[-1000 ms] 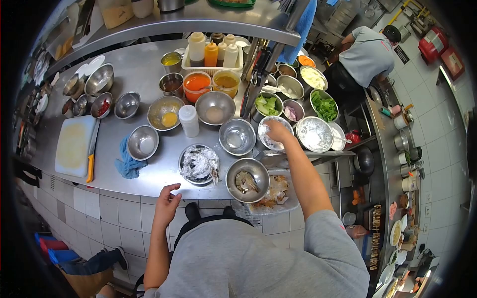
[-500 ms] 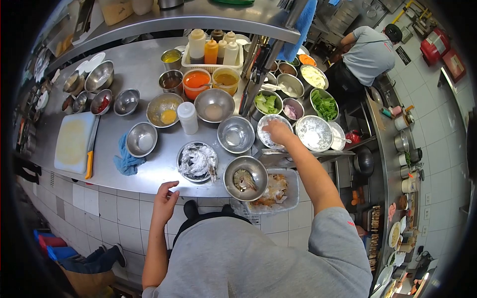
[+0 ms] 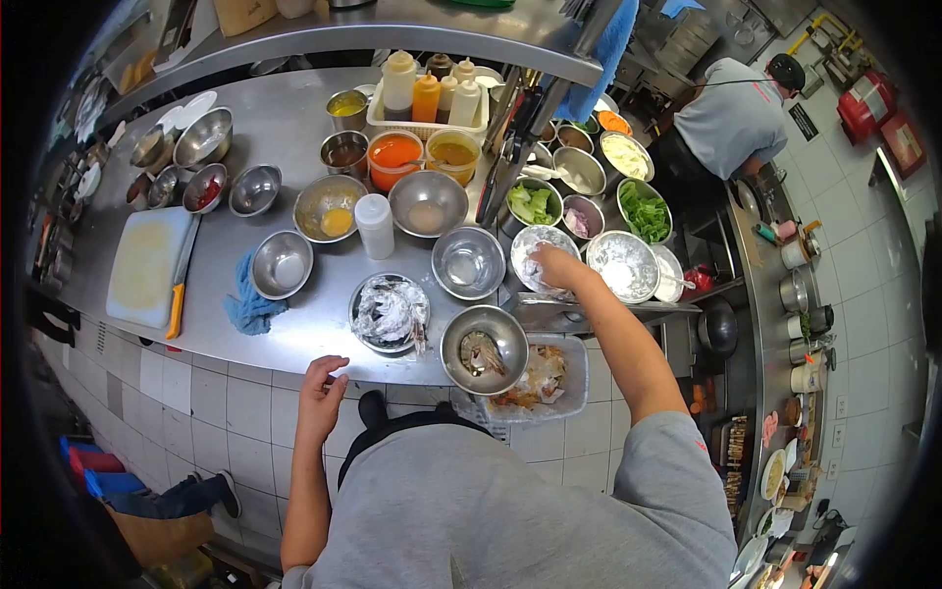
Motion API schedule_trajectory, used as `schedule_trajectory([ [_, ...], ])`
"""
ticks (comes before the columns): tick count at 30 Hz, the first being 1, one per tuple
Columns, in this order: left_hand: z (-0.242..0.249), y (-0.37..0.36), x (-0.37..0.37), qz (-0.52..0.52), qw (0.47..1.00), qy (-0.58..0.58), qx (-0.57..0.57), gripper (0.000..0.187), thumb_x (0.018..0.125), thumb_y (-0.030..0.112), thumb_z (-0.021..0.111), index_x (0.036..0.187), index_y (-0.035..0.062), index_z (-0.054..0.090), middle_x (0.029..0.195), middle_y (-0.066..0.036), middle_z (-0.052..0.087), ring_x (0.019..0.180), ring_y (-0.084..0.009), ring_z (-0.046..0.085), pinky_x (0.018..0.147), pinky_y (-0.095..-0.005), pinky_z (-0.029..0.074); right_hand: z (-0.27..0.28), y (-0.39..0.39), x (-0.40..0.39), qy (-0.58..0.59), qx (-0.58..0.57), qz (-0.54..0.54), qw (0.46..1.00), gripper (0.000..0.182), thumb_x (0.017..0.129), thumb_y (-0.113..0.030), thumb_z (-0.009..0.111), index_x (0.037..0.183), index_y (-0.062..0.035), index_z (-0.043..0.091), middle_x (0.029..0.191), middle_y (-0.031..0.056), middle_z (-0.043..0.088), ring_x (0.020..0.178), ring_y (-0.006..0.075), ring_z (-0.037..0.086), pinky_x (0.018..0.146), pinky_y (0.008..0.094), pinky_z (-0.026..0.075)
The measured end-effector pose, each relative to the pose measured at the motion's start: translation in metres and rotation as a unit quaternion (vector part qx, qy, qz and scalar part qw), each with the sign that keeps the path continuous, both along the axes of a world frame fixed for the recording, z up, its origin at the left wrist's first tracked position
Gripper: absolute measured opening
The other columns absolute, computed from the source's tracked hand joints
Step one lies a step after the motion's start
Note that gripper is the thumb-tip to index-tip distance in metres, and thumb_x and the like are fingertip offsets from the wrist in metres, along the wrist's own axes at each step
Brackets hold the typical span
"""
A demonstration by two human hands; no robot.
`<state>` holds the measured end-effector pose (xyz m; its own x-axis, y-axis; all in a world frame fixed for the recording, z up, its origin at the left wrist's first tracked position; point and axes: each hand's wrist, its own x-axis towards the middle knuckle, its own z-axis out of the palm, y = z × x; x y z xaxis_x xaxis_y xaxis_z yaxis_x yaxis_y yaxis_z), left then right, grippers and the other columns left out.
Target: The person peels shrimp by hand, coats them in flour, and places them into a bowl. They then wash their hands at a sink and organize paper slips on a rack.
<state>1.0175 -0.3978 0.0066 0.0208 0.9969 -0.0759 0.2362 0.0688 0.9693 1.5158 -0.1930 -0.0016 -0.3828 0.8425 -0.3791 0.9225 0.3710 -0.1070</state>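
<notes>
Right of centre, the right hand point(image 3: 561, 268) dips into a floured steel bowl point(image 3: 535, 245), its grip unclear, perhaps pinching something. The left hand point(image 3: 322, 385) rests loosely open and empty at the bench point(image 3: 294, 334) edge, lower left.

The right arm stretches far out in front, bare from the short grey sleeve down. It is almost straight. The right hand point(image 3: 559, 267) points down, with the back of the hand up and the fingers curled under. I cannot tell if they pinch anything. The left arm is bent and stays close to the body. The left hand point(image 3: 321, 385) is loose, with the fingers bent a little and nothing in it.
</notes>
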Motion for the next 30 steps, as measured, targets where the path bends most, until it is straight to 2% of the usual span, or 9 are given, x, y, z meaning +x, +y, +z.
schedule_trajectory([
  [5, 0.005, -0.001, 0.008, -0.004, 1.0, 0.005, -0.005, 0.026, 0.088, 0.003, 0.063, 0.114, 0.0068, 0.066, 0.119, -0.007, 0.057, 0.082, -0.0115, 0.053, 0.069, -0.0233, 0.046, -0.009, -0.005, -0.012, 0.072, 0.086, -0.119, 0.986, 0.048, 0.076, -0.011, 0.06, 0.123, -0.0056, 0.061, 0.119, 0.0226, 0.061, 0.115, 0.0392, 0.056, 0.097, 0.0456, 0.047],
  [12, 0.005, -0.002, 0.011, -0.016, 1.0, 0.01, 0.01, 0.027, 0.089, 0.005, 0.064, 0.115, 0.0073, 0.065, 0.118, -0.006, 0.058, 0.081, -0.0109, 0.053, 0.068, -0.0226, 0.045, -0.011, 0.007, -0.025, 0.041, 0.078, -0.158, 0.983, 0.046, 0.077, -0.013, 0.061, 0.122, -0.0055, 0.061, 0.122, 0.0231, 0.061, 0.115, 0.0369, 0.058, 0.096, 0.0447, 0.048],
  [14, 0.005, -0.004, 0.01, -0.009, 1.0, -0.001, -0.022, 0.027, 0.089, 0.006, 0.065, 0.116, 0.0075, 0.065, 0.117, -0.005, 0.058, 0.082, -0.0103, 0.052, 0.068, -0.0221, 0.045, -0.012, 0.006, -0.029, 0.174, 0.19, -0.243, 0.935, 0.049, 0.074, -0.013, 0.063, 0.122, -0.0026, 0.061, 0.116, 0.0255, 0.063, 0.111, 0.0393, 0.059, 0.099, 0.0436, 0.045],
  [17, 0.0, -0.007, 0.005, -0.017, 1.0, 0.014, -0.01, 0.028, 0.09, 0.008, 0.063, 0.118, 0.0047, 0.062, 0.117, -0.003, 0.055, 0.079, -0.0079, 0.051, 0.064, -0.0215, 0.047, -0.01, 0.007, -0.02, 0.153, 0.102, -0.128, 0.975, 0.049, 0.074, -0.013, 0.064, 0.122, -0.0028, 0.062, 0.122, 0.0264, 0.06, 0.116, 0.0392, 0.057, 0.102, 0.0434, 0.043],
  [18, -0.001, -0.007, 0.004, -0.016, 1.0, 0.013, -0.01, 0.028, 0.09, 0.008, 0.063, 0.118, 0.0047, 0.062, 0.117, -0.003, 0.055, 0.079, -0.0079, 0.051, 0.064, -0.0215, 0.047, -0.008, 0.006, -0.017, 0.152, 0.101, -0.127, 0.975, 0.049, 0.074, -0.013, 0.064, 0.122, -0.0028, 0.062, 0.122, 0.0264, 0.06, 0.116, 0.0392, 0.057, 0.102, 0.0434, 0.043],
  [20, -0.003, -0.008, 0.002, -0.015, 1.0, -0.002, -0.015, 0.029, 0.09, 0.009, 0.064, 0.119, 0.0044, 0.062, 0.117, -0.003, 0.055, 0.079, -0.0079, 0.051, 0.064, -0.0216, 0.047, -0.002, 0.004, -0.012, 0.093, 0.065, -0.065, 0.991, 0.051, 0.073, -0.013, 0.066, 0.123, -0.0031, 0.062, 0.128, 0.0275, 0.057, 0.123, 0.0392, 0.052, 0.106, 0.043, 0.04],
  [24, 0.003, -0.006, 0.003, -0.002, 1.0, -0.008, -0.02, 0.027, 0.089, 0.005, 0.064, 0.116, 0.0061, 0.065, 0.115, -0.005, 0.058, 0.081, -0.0097, 0.051, 0.07, -0.0221, 0.045, 0.013, 0.0, -0.006, 0.028, 0.029, -0.029, 0.999, 0.049, 0.073, -0.01, 0.063, 0.121, -0.0068, 0.062, 0.131, 0.0256, 0.055, 0.12, 0.0412, 0.054, 0.103, 0.0429, 0.044],
  [26, 0.001, -0.004, 0.001, -0.002, 1.0, -0.019, -0.012, 0.026, 0.089, 0.004, 0.063, 0.116, 0.0058, 0.065, 0.115, -0.006, 0.058, 0.082, -0.0103, 0.052, 0.072, -0.023, 0.045, 0.014, -0.004, -0.006, -0.028, -0.006, -0.008, 1.0, 0.048, 0.074, -0.008, 0.062, 0.121, -0.0074, 0.062, 0.14, 0.0233, 0.048, 0.123, 0.04, 0.053, 0.104, 0.0443, 0.043],
  [30, 0.007, -0.001, 0.003, -0.008, 1.0, -0.012, -0.006, 0.026, 0.089, 0.003, 0.063, 0.115, 0.0056, 0.065, 0.115, -0.006, 0.058, 0.084, -0.011, 0.052, 0.074, -0.0238, 0.045, 0.003, 0.007, -0.004, -0.084, -0.037, 0.022, 0.995, 0.05, 0.075, -0.005, 0.061, 0.125, -0.0089, 0.057, 0.145, 0.0211, 0.044, 0.127, 0.0385, 0.05, 0.103, 0.0461, 0.044],
])
